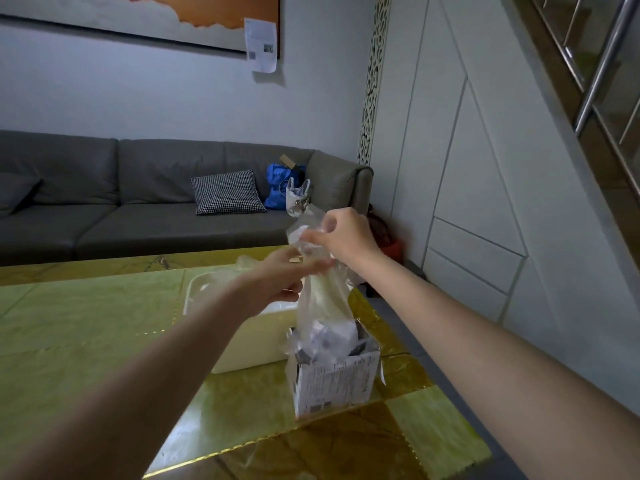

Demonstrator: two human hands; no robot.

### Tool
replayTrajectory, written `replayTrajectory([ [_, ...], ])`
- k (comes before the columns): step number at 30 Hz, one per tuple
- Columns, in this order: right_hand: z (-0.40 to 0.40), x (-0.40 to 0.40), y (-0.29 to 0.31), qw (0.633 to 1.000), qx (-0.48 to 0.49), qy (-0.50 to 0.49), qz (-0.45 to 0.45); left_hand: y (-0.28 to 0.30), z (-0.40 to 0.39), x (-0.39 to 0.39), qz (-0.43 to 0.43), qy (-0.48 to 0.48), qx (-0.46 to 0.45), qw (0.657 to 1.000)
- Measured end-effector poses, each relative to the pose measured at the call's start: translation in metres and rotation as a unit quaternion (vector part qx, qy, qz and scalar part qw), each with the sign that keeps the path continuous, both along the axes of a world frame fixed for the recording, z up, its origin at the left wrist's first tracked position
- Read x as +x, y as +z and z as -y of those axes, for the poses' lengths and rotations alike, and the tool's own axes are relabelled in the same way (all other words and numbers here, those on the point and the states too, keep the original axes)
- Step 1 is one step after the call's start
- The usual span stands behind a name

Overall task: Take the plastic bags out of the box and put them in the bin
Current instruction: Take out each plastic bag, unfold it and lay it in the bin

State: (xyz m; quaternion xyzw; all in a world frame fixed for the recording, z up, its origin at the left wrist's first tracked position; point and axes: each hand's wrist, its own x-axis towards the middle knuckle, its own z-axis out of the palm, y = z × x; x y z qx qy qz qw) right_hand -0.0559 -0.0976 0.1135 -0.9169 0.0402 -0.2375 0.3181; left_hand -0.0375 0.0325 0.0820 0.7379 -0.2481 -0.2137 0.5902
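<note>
A small white cardboard box (334, 382) with printed text stands on the green-and-gold table (86, 323). Clear plastic bags (323, 306) stick up out of its open top. My right hand (341, 233) pinches the top of one bag, lifted high above the box. My left hand (280, 282) reaches in from the left, blurred, its fingers against the same bag lower down. Behind the box sits a cream rectangular bin (249, 344) with some clear plastic lying in it.
A grey sofa (138, 202) runs behind the table, with a checked cushion (227, 192) and a blue bag (278, 185) on it. A white panelled wall (485, 185) rises at right. The table's right edge drops to a grey floor.
</note>
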Motion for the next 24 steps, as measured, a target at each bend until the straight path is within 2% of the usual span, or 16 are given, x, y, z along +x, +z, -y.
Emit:
replayTrajectory([
  [4, -0.006, 0.002, 0.005, 0.986, 0.130, 0.088, -0.064, -0.014, -0.006, 0.021, -0.025, 0.109, -0.036, 0.993],
  [7, -0.001, 0.005, 0.009, 0.947, 0.274, 0.142, -0.092, -0.015, -0.036, 0.039, -0.057, 0.124, -0.063, 0.989],
  [12, -0.003, 0.033, 0.006, 0.886, 0.407, 0.180, -0.132, -0.002, -0.076, 0.066, -0.060, 0.135, -0.110, 0.983],
  [15, -0.008, 0.059, -0.002, 0.851, 0.467, 0.208, -0.122, 0.001, -0.097, 0.084, -0.046, 0.189, -0.071, 0.978],
  [17, -0.010, 0.081, -0.014, 0.855, 0.474, 0.180, -0.115, -0.004, -0.109, 0.096, -0.030, 0.259, -0.010, 0.965],
  [18, -0.010, 0.090, -0.022, 0.868, 0.458, 0.150, -0.124, -0.007, -0.113, 0.102, -0.019, 0.297, 0.023, 0.954],
  [21, -0.006, 0.111, -0.050, 0.899, 0.401, 0.067, -0.163, -0.017, -0.118, 0.122, 0.079, 0.398, 0.127, 0.905],
  [23, -0.002, 0.120, -0.066, 0.913, 0.366, 0.040, -0.178, -0.019, -0.113, 0.131, 0.216, 0.445, 0.211, 0.843],
  [24, 0.000, 0.123, -0.072, 0.921, 0.340, 0.030, -0.186, -0.018, -0.105, 0.129, 0.291, 0.432, 0.212, 0.827],
])
